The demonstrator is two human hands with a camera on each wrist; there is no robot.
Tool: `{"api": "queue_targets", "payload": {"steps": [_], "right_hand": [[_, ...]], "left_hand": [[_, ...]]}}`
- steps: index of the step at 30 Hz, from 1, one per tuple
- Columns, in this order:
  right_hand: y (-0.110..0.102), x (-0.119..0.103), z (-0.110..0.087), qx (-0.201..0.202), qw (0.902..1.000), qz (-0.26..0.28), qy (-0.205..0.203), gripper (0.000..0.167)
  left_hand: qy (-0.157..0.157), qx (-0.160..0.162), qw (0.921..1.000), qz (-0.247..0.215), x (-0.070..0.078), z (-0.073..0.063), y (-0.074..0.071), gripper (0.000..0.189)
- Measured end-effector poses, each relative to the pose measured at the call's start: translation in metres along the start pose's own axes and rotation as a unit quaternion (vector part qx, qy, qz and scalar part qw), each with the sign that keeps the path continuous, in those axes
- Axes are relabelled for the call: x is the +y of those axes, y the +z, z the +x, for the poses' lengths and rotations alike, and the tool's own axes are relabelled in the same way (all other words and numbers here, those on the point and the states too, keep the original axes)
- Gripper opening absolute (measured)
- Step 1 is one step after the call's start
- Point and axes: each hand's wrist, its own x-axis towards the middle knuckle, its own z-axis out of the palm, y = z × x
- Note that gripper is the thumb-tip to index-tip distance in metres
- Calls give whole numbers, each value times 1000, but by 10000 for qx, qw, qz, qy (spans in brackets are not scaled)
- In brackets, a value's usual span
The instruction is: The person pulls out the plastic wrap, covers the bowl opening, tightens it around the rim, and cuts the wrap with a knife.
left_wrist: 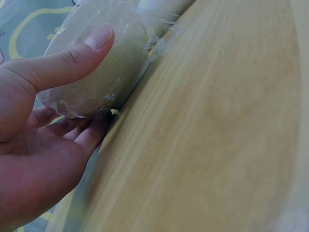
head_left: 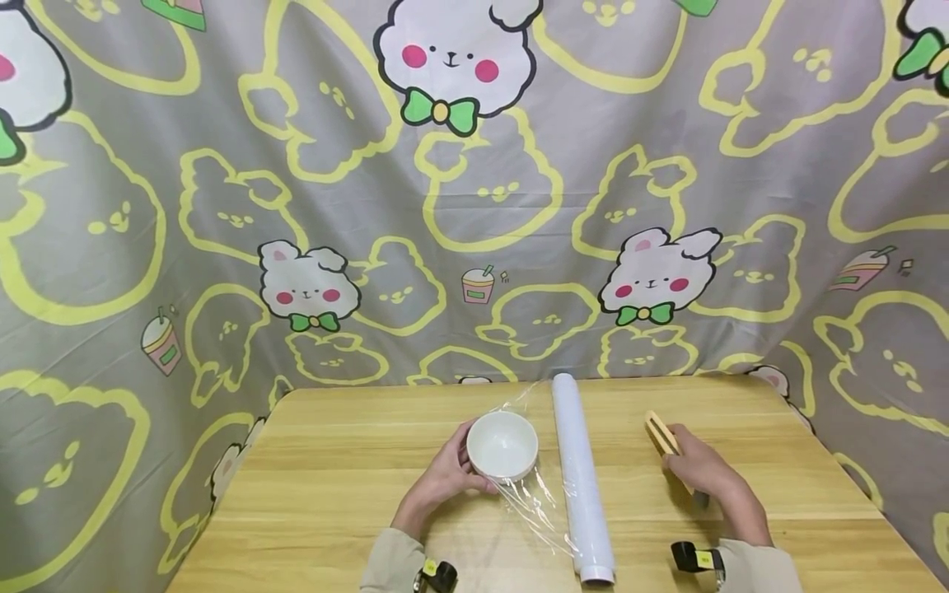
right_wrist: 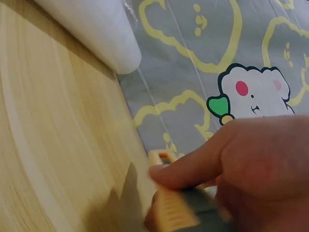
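A white bowl (head_left: 502, 446) is held by my left hand (head_left: 447, 468), the thumb on its near side and the fingers around the left and underneath. Clear plastic wrap (head_left: 535, 504) clings to the bowl's outside, wrinkled under the thumb in the left wrist view, and stretches across to the white roll of wrap (head_left: 582, 482). The roll lies lengthwise on the table, right of the bowl. Farther right, my right hand (head_left: 706, 468) grips what looks like a utility knife (right_wrist: 176, 210), yellow with dark grey, slotted at its tip. No blade can be made out.
The wooden table (head_left: 326, 478) ends at the back against a grey curtain (head_left: 511, 272) printed with cartoon animals. The roll lies between the two hands, its near end close to the front of the view.
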Motion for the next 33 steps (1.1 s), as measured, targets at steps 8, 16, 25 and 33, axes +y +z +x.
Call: {"api": "queue_targets", "payload": {"steps": [8, 16, 25, 33], "right_hand": [[3, -10, 0, 583, 9966, 405, -417, 55], [8, -16, 4, 1009, 9896, 841, -578, 60], [12, -14, 8, 705, 9864, 930, -1159, 74], [14, -14, 7, 896, 9849, 618, -1348, 63]], "left_hand": [[22, 56, 10000, 56, 0, -1, 0, 112], [65, 40, 9999, 74, 0, -2, 0, 111], [34, 43, 9999, 100, 0, -1, 0, 111], [49, 13, 10000, 72, -1, -1, 0, 110]]}}
